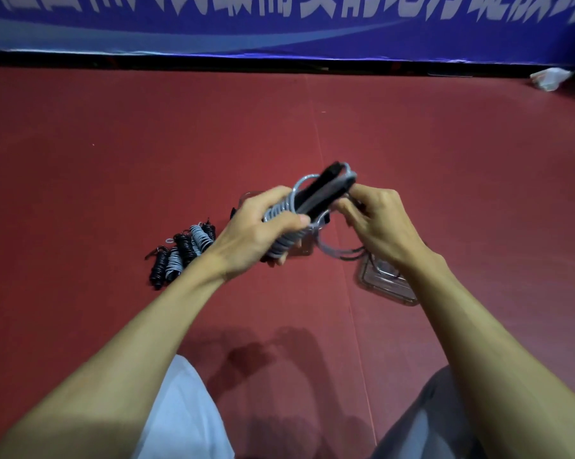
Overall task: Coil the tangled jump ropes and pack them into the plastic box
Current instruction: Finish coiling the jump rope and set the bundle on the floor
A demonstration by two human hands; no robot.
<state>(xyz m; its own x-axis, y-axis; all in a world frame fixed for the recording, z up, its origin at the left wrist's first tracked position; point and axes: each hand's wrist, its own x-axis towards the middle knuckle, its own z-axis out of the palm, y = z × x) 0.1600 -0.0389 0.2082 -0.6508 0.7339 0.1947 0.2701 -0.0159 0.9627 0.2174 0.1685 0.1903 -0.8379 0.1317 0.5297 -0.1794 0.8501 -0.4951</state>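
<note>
My left hand (263,226) grips a jump rope (315,193) by its two black handles, with grey cord wound in tight turns around them. My right hand (375,217) pinches the loose end of that cord beside the handles' upper end. A slack loop of the cord (332,251) hangs below my hands. The clear plastic box (307,246) stands on the red floor behind my hands, mostly hidden. Its clear lid (387,284) lies flat to the right, under my right wrist.
A pile of several coiled black and grey jump ropes (183,251) lies on the red floor left of my left wrist. A blue banner (279,28) runs along the far edge. Crumpled white paper (549,79) lies at far right. My knees are at the bottom.
</note>
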